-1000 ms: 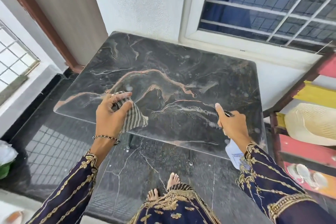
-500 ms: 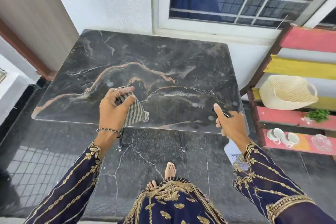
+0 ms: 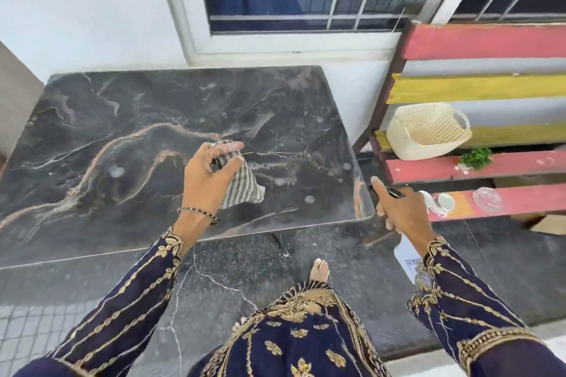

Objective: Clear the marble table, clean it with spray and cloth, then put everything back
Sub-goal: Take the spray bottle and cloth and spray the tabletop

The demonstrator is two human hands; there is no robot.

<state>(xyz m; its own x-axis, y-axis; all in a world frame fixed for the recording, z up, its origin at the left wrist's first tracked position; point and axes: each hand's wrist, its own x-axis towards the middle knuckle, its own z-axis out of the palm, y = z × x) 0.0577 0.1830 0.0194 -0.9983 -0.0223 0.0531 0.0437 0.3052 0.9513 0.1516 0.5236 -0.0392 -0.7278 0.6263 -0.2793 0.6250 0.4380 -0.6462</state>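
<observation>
The dark marble table (image 3: 122, 138) fills the left and middle, its top bare apart from wet spots and streaks. My left hand (image 3: 206, 180) grips a bunched grey striped cloth (image 3: 242, 185) just above the table's near right part. My right hand (image 3: 398, 211) holds the spray bottle off the table's near right corner, index finger laid along its black nozzle (image 3: 393, 192). The bottle's white body (image 3: 409, 257) hangs below my wrist, mostly hidden by my sleeve.
A slatted rack (image 3: 477, 43) in red and yellow stands right of the table. On it are a cream basket (image 3: 427, 130), a small green plant (image 3: 476, 157), white cups (image 3: 441, 202) and a glass dish (image 3: 487, 199). A barred window is behind.
The view has swung right, bringing the rack into sight. My right hand with the bottle now hangs past the table's right corner. My left hand keeps the cloth.
</observation>
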